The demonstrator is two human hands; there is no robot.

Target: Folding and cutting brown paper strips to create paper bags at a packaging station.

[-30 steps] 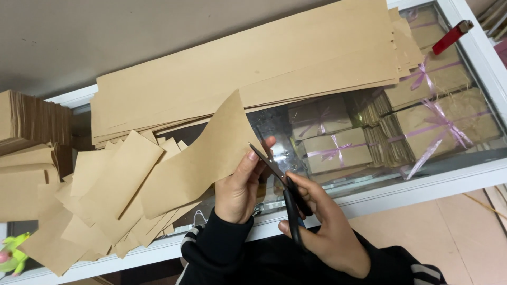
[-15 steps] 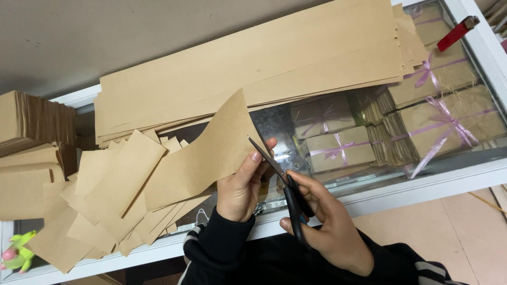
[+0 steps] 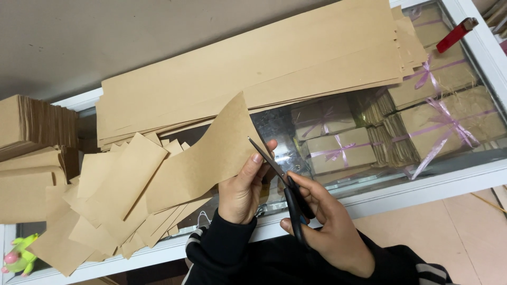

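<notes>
Left hand (image 3: 240, 192), fingers (image 3: 257, 158) and thumb pinched together on the near edge of a curved kraft-paper strip (image 3: 203, 161), which bows up and away to the left of the grip; right hand (image 3: 327, 227), fingers closed through the black loops of a pair of scissors (image 3: 282, 182), blades parted, their tips just beside the left fingertips at the strip's edge. Step in hand, by judgement: a crosswise cut of the strip into a short piece, blades set at the edge but not yet closed; the next move calls for the paper to be held taut and level between the blades, the left fingertips kept clear of the cutting line, and one square closing stroke. Left of the left hand: a loose heap of cut kraft rectangles (image 3: 113, 192), overlapping; beyond it, stacked kraft bundles (image 3: 31, 124); a small green and pink toy (image 3: 18, 256) at the far near-left corner. Beyond both hands: a pile of long kraft sheets (image 3: 253, 74) on the glass counter top (image 3: 465, 158). Beneath the glass, right of the scissors: kraft packets tied with lilac ribbon (image 3: 338, 150); a red lighter (image 3: 457, 32) at the far right.
</notes>
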